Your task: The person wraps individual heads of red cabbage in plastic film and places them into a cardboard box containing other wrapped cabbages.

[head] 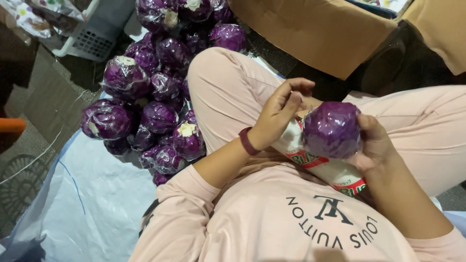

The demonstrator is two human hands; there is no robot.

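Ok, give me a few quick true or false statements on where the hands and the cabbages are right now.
1. The right hand holds a wrapped purple cabbage. True.
2. The left hand rests flat on the floor. False: it is raised beside the cabbage, fingers bent near the top of a white roll with red print.
3. A pile of wrapped purple cabbages lies to the person's left. True.
4. The pile lies inside a cardboard box. False: it lies on a pale plastic sheet; the cardboard box stands apart, ahead.
5. The left wrist is bare. False: it wears a dark red band.
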